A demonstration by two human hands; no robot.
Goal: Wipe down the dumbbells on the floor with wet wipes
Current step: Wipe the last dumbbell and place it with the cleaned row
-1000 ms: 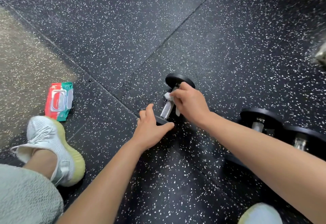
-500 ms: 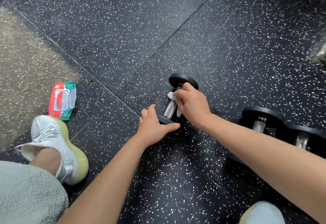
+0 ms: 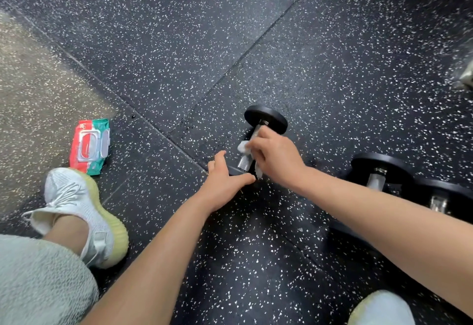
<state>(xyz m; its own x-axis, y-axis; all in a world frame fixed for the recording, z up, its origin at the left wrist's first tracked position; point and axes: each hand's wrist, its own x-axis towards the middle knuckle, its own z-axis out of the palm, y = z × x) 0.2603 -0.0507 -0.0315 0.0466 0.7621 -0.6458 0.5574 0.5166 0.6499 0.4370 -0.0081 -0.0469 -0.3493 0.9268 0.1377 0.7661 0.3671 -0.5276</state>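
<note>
Black rubber floor (image 3: 179, 42): speckled with white, with seams crossing it; a tan patch lies at the left edge.
Dumbbell (image 3: 266, 119): lies on the floor at the centre, its far plate clear of both hands and its metal handle (image 3: 244, 162) running back toward the person.
Wipe (image 3: 243, 146): white, bunched against the handle under the right hand.
Right hand (image 3: 277, 160): fingers curled round the handle, clasping the wipe onto it.
Left hand (image 3: 222, 183): lies over the near plate with fingers and thumb spread, pressing on it rather than clenching.
Pack of wipes (image 3: 89, 146): red and green, flat on the floor, well to the left.
Other dumbbells (image 3: 381, 168): two more, side by side to the right, partly behind the right forearm.
Shoe (image 3: 76, 204): white with a yellowish sole, just beside the pack.
</note>
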